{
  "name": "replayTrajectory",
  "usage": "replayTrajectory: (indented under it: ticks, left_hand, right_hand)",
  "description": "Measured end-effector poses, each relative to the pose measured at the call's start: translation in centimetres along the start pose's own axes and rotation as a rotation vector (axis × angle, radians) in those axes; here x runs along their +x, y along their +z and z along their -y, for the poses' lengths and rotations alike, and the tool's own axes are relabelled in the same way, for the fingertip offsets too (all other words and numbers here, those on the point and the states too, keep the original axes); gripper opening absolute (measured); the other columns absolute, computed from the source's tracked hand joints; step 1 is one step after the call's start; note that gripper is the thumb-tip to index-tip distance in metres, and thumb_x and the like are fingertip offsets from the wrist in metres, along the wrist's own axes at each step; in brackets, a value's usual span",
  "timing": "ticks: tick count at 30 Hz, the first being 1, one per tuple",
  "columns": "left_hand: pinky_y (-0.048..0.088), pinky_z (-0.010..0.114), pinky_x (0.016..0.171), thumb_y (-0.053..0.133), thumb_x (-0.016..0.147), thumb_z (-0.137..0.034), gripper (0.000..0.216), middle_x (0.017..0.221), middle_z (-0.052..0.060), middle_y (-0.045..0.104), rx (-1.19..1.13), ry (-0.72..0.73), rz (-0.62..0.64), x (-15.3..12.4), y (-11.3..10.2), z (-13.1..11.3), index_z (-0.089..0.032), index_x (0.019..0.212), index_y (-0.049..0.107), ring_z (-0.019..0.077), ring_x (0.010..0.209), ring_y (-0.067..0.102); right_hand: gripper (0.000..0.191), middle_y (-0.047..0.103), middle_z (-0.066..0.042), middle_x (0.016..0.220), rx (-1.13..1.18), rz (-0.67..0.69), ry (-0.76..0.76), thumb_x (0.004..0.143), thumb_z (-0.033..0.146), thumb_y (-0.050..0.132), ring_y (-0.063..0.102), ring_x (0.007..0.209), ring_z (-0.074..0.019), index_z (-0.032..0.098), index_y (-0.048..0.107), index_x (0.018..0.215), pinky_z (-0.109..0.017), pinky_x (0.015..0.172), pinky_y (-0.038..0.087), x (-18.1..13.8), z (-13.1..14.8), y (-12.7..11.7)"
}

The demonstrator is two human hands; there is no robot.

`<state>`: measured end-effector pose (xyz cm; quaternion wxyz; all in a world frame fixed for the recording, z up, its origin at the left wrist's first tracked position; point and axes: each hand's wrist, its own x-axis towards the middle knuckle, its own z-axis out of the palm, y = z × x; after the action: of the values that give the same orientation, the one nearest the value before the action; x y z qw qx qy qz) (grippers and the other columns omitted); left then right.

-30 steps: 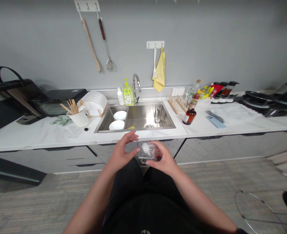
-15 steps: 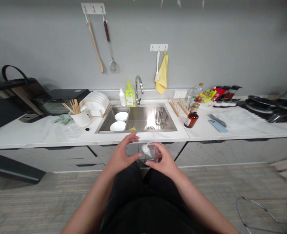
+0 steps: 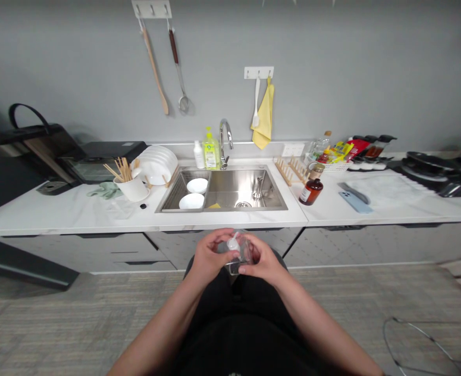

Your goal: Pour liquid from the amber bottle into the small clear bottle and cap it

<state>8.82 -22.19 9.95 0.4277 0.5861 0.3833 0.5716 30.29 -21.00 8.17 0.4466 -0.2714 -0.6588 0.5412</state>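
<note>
Low in the middle of the view, in front of the counter, my two hands hold a small clear plastic box (image 3: 241,256). A white conical plastic piece (image 3: 233,243) shows at its upper left, and I cannot tell if it is inside the box or only against it. My right hand (image 3: 260,259) grips the box's right side. My left hand (image 3: 212,254) has come in from the left, its fingers curled against the box beside the white piece. My fingers hide part of the box.
Beyond my hands stands a white marble counter (image 3: 77,219) with a steel double sink (image 3: 238,190) holding white bowls. A tap, dish soap, stacked plates, a chopstick cup, a brown bottle and a phone stand on it. Cabinet fronts run below.
My left hand has moved right and closed against the box, and both hands have dropped lower and nearer my body. The view has shifted slightly, so the counter sits further right.
</note>
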Motion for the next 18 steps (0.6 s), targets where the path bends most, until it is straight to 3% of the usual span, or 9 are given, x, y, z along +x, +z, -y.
replayTrajectory:
  ticks: [2,5,9,13,15,18]
  left_hand:
    - [0.065,0.050,0.110,0.104,0.079,-0.053,0.066,0.103,0.009,0.088,-0.005,-0.024,0.022,-0.1,0.0,0.4,-0.021,0.132,0.081,0.0299,0.103,0.085]
    - [0.058,0.053,0.122,0.097,0.089,-0.049,0.065,0.122,0.013,0.088,0.033,-0.007,-0.013,-0.3,-0.2,1.1,-0.023,0.145,0.075,0.0320,0.124,0.082]
    - [0.054,0.053,0.128,0.096,0.091,-0.044,0.083,0.164,0.017,0.068,0.034,0.057,0.054,-1.2,-1.3,2.1,-0.030,0.165,0.061,0.0358,0.151,0.067]
    - [0.057,0.055,0.126,0.098,0.089,-0.040,0.076,0.160,0.018,0.071,0.036,-0.001,0.151,-2.0,-3.1,3.4,-0.027,0.158,0.069,0.0386,0.148,0.070]
    - [0.060,0.057,0.123,0.101,0.084,-0.041,0.078,0.155,0.018,0.074,0.059,-0.054,0.070,-1.7,-4.7,4.2,-0.028,0.154,0.071,0.0393,0.142,0.074]
    - [0.064,0.057,0.118,0.105,0.072,-0.047,0.082,0.148,0.013,0.079,0.206,-0.142,-0.183,-0.4,-9.1,5.2,-0.029,0.146,0.074,0.0379,0.129,0.080]
  right_hand:
    - [0.089,0.079,-0.009,0.124,0.050,0.032,0.029,0.074,0.071,0.102,0.079,0.096,-0.0283,0.030,0.070,0.146,-0.040,0.082,0.065,0.1,-0.7,-0.1]
    - [0.083,0.076,-0.011,0.135,-0.047,-0.059,0.014,0.076,0.066,0.103,0.078,0.104,-0.0294,0.030,0.070,0.143,-0.040,0.084,0.065,0.3,-1.2,0.0]
    - [0.078,0.073,-0.009,0.135,-0.105,-0.172,0.027,0.078,0.058,0.105,0.074,0.097,-0.0249,0.033,0.063,0.139,-0.037,0.079,0.063,0.5,-1.8,0.3]
    - [0.078,0.072,-0.007,0.137,0.032,-0.107,0.054,0.080,0.053,0.105,0.073,0.091,-0.0214,0.036,0.053,0.136,-0.037,0.080,0.061,1.3,-3.1,0.8]
    - [0.075,0.071,-0.008,0.145,0.034,-0.053,0.085,0.085,0.052,0.101,0.074,0.094,-0.0214,0.037,0.053,0.140,-0.039,0.084,0.061,2.0,-3.9,0.8]
    - [0.070,0.066,-0.010,0.157,-0.024,-0.056,0.119,0.093,0.053,0.092,0.075,0.100,-0.0219,0.039,0.054,0.150,-0.040,0.085,0.060,3.2,-5.0,-0.3]
